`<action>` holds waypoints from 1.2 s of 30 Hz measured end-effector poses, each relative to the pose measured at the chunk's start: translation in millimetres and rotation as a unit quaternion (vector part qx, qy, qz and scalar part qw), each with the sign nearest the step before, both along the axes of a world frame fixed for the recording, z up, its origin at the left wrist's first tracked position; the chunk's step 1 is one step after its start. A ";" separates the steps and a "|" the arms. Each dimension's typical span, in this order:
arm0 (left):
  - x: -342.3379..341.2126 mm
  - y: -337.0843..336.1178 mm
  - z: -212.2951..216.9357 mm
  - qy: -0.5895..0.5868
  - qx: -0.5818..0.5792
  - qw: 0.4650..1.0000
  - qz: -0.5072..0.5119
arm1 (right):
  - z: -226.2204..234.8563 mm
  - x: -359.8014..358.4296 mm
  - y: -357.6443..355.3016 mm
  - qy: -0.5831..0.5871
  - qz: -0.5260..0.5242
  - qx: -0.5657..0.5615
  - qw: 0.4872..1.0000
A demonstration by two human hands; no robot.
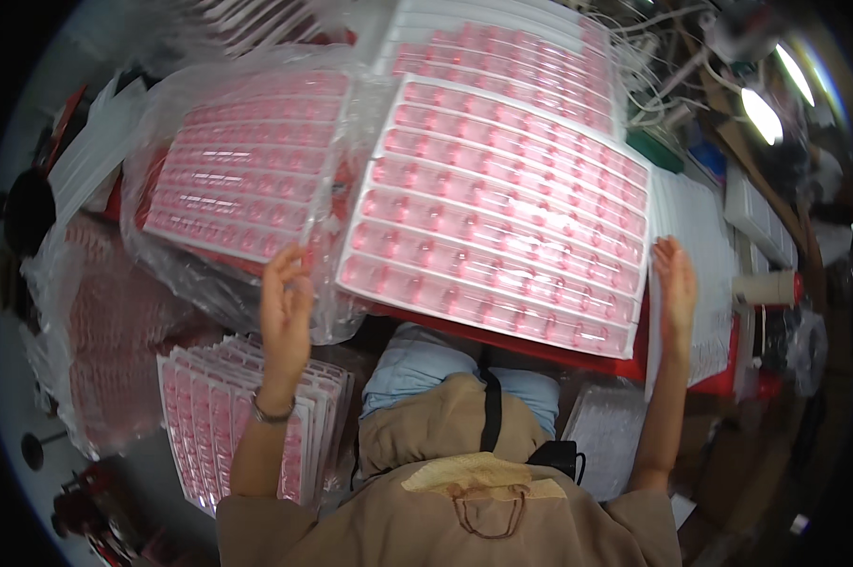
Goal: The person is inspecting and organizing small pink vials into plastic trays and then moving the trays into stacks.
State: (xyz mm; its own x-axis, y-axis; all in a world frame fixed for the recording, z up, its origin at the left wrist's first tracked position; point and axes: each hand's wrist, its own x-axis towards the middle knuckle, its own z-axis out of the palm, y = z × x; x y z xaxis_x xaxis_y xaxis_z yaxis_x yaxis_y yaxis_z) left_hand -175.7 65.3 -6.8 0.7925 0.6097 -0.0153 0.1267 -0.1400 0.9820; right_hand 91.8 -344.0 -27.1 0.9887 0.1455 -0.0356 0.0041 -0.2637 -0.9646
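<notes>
In front of me lies a large white-framed tray (502, 217) with rows of pink pieces under shiny clear plastic, tilted slightly. My right hand (674, 283) is upright beside its right edge, fingertips near the rim; whether they touch it I cannot tell. My left hand (287, 298) is raised left of the tray, fingers stretched upward with nothing visible in them. Its fingertips are by the lower corner of another pink tray (247, 170), which lies in a clear plastic bag (176, 260). Both hands look open.
Behind the large tray lie more pink trays (511, 66). Several trays (209, 425) stand on edge below my left forearm. White sheets (696, 265) lie at the right, near tangled white cables (663, 71) and a pale cylinder with a red end (767, 288). A red surface (530, 348) shows underneath.
</notes>
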 end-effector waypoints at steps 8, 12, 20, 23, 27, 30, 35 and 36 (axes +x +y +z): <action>111.2 -16.4 21.8 -0.101 0.184 0.975 -0.070 | -2.1 -39.7 28.8 0.097 0.031 0.176 0.979; 180.0 -70.3 48.9 -0.107 0.302 0.913 -0.254 | 18.0 11.2 -75.9 -0.268 -0.134 -0.353 0.886; 353.8 -191.2 -8.6 -0.189 0.451 0.794 -0.360 | -14.4 76.0 -195.4 -0.066 -0.094 -0.687 0.717; 372.4 -198.4 -14.3 -0.157 0.556 0.728 -0.371 | -14.0 84.0 -221.5 -0.098 -0.105 -0.642 0.753; 369.1 -188.0 -7.3 -0.228 0.469 0.758 -0.391 | 2.9 87.2 -230.1 -0.064 -0.124 -0.537 0.832; 345.6 -191.2 5.7 -0.200 0.234 0.842 -0.442 | 29.9 84.9 -152.0 -0.155 -0.140 -0.144 0.967; 315.2 -188.2 5.0 -0.222 0.067 0.876 -0.423 | 57.4 71.4 29.5 -0.104 -0.053 0.158 0.980; 311.1 -188.2 6.9 -0.220 0.068 0.878 -0.420 | 56.9 67.5 48.5 -0.102 -0.049 0.160 0.981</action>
